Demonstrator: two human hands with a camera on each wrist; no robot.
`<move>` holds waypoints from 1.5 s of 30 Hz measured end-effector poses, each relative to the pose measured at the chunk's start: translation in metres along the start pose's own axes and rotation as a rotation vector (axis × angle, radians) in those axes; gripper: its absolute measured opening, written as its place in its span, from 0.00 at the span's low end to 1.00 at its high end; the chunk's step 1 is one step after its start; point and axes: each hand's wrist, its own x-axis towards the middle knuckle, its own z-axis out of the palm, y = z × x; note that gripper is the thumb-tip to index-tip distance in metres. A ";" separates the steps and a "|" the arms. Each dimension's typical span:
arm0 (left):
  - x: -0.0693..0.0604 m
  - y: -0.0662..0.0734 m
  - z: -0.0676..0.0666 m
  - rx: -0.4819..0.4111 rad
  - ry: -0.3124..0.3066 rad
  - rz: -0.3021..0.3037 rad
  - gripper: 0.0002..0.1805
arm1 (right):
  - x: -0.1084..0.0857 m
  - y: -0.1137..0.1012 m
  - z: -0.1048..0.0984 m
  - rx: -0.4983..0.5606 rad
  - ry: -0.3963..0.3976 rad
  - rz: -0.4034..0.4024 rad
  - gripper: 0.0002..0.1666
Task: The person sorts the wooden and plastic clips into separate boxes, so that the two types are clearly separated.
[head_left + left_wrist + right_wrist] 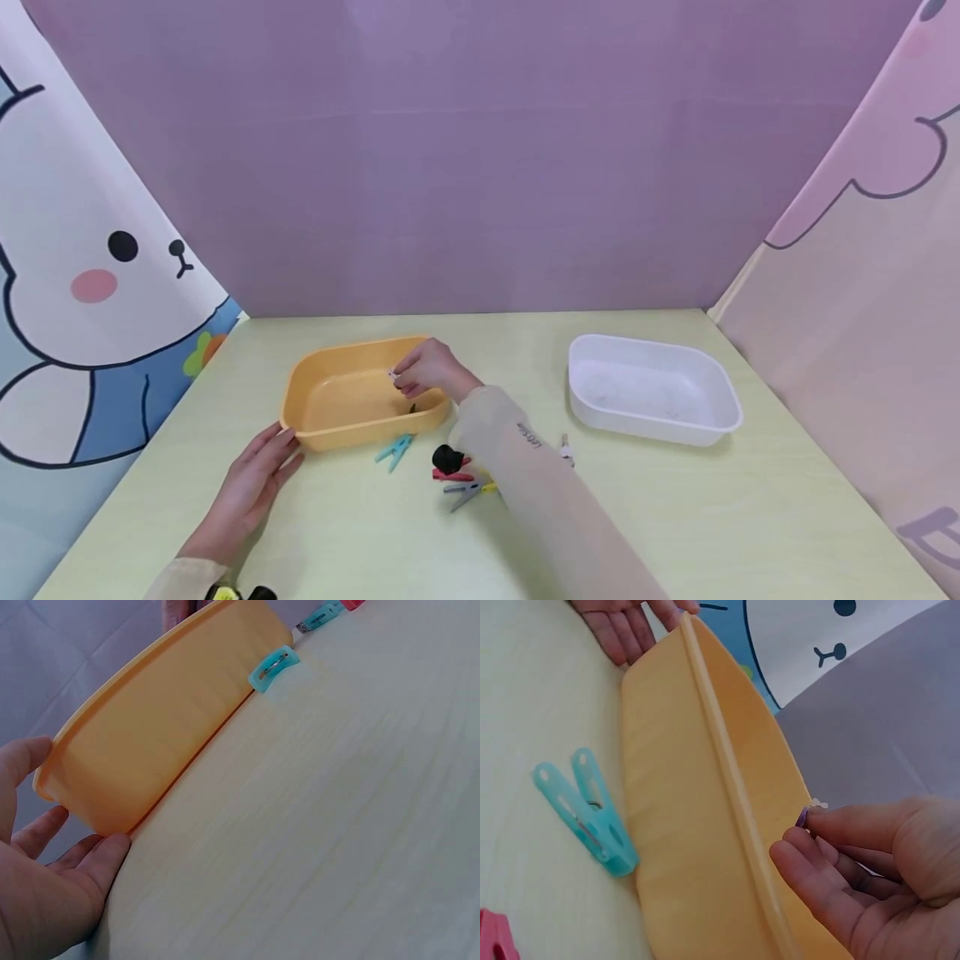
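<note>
Small purple-and-white item point(803, 818), long axis unclear: is being pinched in the right hand point(431, 370)'s fingertips, over the orange tray point(352, 434)'s right half; near-left tray corner: is being touched by the left hand point(253, 485)'s extended fingers.

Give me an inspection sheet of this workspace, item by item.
Surface: pale wood-grain table.
Work items: small purple-and-white piece, mostly covered, kind unclear, over the orange tray.
Clutter: teal clothespin beside that tray; red clothespin and gray clothespin nearby; white tray farther right.
Left hand: touching the orange tray's near-left corner.
Right hand: pinching the piece.
Cables: nothing seen.
Surroundings: purple backdrop; cartoon-print panel at left.
</note>
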 end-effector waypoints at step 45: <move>0.002 -0.004 -0.004 0.046 -0.029 0.078 0.43 | -0.035 0.007 -0.050 0.035 -0.084 -0.084 0.14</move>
